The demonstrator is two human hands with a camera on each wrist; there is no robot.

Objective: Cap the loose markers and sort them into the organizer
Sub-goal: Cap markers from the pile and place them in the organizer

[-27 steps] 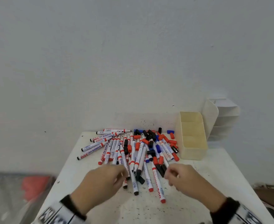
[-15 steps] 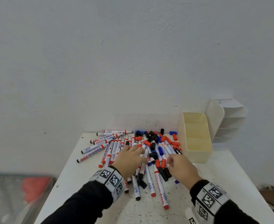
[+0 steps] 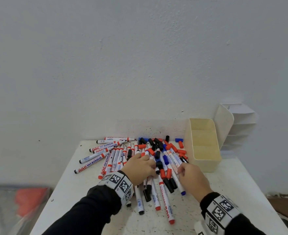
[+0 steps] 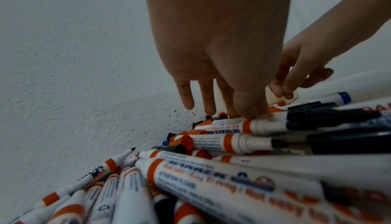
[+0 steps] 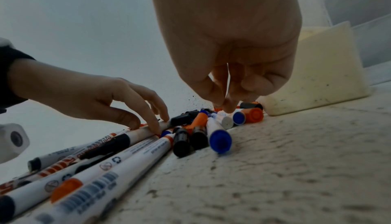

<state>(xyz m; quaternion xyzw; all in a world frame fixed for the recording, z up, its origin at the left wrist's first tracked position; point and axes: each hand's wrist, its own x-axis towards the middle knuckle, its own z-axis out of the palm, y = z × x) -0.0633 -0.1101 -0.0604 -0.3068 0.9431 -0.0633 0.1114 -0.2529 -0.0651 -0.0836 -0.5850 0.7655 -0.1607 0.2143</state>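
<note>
Markers [image 3: 136, 160]: piled mid-table, many uncapped, loose caps [image 3: 179, 149] toward far edge. Organizer [image 3: 206, 164] at right edge, holding none. My left hand [image 3: 140, 168] presses one marker, fingers spread; right hand [image 3: 192, 179], grip narrow, holding what, I cannot tell. Nothing sorted.

Since the earliest picture, both hands were carried forward from the near edge of the pile of markers [image 3: 140, 160] onto the pile itself. The left hand [image 3: 140, 168] was spread flat over the middle of the pile, and a white marker [image 4: 260, 124] was touched by its thumb and fingertips [image 5: 157, 129]. The right hand [image 3: 191, 178] was brought to the pile's right side, nearer the cream organizer [image 3: 203, 145], and its fingers [image 5: 228, 109] were curled down together onto the markers there. More of both black sleeves [image 3: 95, 206] was brought into the head view.
</note>
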